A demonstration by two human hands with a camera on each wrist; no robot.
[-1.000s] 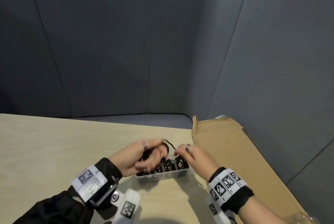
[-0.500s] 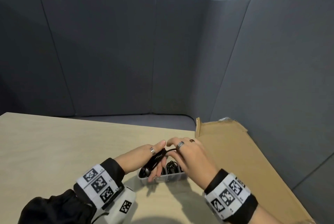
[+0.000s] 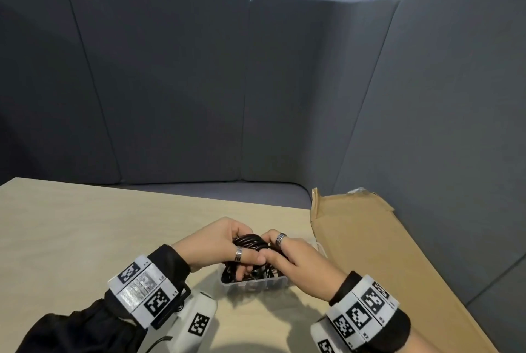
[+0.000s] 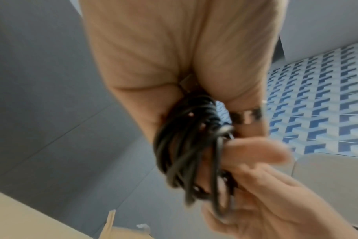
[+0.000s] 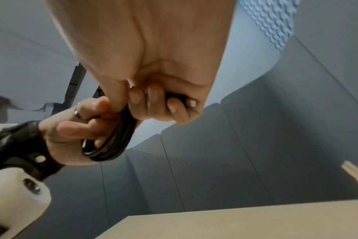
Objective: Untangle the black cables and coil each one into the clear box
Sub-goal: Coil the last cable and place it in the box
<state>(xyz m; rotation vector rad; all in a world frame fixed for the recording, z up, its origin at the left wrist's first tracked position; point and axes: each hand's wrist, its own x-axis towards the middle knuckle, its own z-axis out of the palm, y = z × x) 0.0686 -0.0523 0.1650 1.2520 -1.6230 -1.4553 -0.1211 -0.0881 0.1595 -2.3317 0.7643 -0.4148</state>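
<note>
from the head view, you are holding a wound black cable coil (image 3: 248, 239) just above the clear box (image 3: 254, 284), which is sitting on the wooden table (image 3: 85, 233) at about 6 o'clock in the picture. your left hand (image 3: 219, 244) is curling its fingers round the coil from 9 o'clock, and your right hand (image 3: 296, 257) is closing on it from 3 o'clock. more black cables (image 3: 256, 273) are already lying inside the box, so most of the work looks done; no loose cable is showing on the table, though your hands are hiding part of it. a flat cardboard sheet (image 3: 370, 238) is lying at 3 o'clock of the box.

from the left wrist view, the coil (image 4: 186, 145) is passing through your left hand (image 4: 174, 56) in several tidy loops, with right-hand fingers (image 4: 255, 155) pressing it at 4 o'clock; the picture is blurred.

from the right wrist view, your right hand (image 5: 153, 64) is gripping the coil (image 5: 112, 142) with curled fingers, and your left hand (image 5: 71, 132) is holding its lower loop at 8 o'clock. what is left, i judge, is lowering this coil into the box
</note>
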